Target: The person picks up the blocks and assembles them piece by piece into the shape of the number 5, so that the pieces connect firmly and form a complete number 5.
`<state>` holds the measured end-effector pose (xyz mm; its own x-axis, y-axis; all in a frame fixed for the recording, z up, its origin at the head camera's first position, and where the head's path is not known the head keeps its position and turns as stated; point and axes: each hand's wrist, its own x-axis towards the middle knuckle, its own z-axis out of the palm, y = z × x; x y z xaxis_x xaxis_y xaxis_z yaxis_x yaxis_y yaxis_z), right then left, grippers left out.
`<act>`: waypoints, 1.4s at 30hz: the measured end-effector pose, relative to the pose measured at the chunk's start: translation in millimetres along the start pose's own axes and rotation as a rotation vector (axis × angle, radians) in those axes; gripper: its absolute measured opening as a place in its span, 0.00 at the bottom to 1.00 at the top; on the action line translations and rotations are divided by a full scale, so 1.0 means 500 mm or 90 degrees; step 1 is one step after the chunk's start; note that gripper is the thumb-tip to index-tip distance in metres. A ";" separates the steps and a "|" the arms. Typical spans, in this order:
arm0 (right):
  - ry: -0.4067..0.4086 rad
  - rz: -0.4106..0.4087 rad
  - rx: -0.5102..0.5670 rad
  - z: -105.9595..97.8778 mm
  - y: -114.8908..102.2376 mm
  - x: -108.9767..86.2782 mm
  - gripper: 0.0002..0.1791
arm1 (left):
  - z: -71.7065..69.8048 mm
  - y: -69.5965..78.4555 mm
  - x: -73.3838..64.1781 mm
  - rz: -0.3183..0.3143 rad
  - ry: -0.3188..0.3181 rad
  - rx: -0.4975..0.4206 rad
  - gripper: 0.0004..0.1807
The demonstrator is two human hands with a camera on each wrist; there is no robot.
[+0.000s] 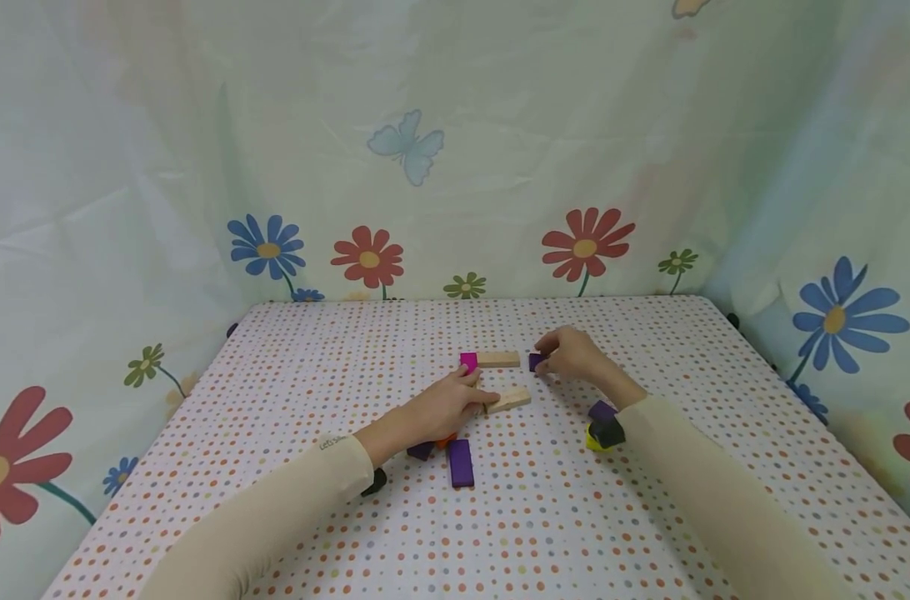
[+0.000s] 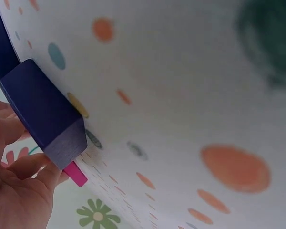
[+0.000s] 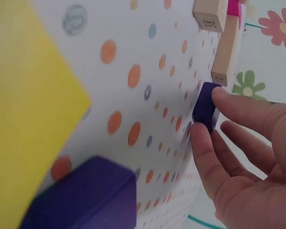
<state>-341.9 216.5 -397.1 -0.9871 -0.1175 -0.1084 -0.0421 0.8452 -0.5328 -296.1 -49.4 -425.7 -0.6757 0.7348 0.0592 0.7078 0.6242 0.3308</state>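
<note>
My right hand (image 1: 571, 354) pinches a small dark purple block (image 3: 205, 106) between thumb and fingers, low at the tabletop. Left of it lies a plain wooden block (image 1: 500, 359), with a gap between the two. A pink block (image 1: 468, 359) meets that wooden block's left end. My left hand (image 1: 443, 406) reaches to the pink block with extended fingertips, while one digit touches a second wooden block (image 1: 511, 401) nearer to me. Part of the pink block is hidden behind the left fingers. In the right wrist view, that nearer wooden block (image 3: 209, 14) bears printed digits.
Below the left forearm lie a purple block (image 1: 461, 463), a darker block (image 1: 421, 451) and a partly covered orange block (image 1: 445, 441). Near the right wrist are a purple block (image 1: 601, 409) and a yellow block (image 1: 593, 442). A dotted cloth covers the table (image 1: 545, 517); a flowered curtain (image 1: 500, 167) stands behind.
</note>
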 end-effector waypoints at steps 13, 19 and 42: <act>-0.006 0.027 0.030 0.001 0.020 0.004 0.22 | -0.004 0.005 -0.003 0.004 0.000 0.006 0.20; 0.002 0.029 0.047 0.009 0.015 0.007 0.23 | -0.006 0.010 -0.007 -0.007 -0.006 0.007 0.20; -0.010 0.037 0.081 0.014 0.015 0.023 0.25 | -0.003 0.004 -0.001 0.010 0.006 0.024 0.20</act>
<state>-352.4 217.7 -408.0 -0.9848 -0.0787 -0.1547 0.0364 0.7780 -0.6272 -294.8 -48.8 -423.5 -0.6663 0.7421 0.0728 0.7253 0.6223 0.2945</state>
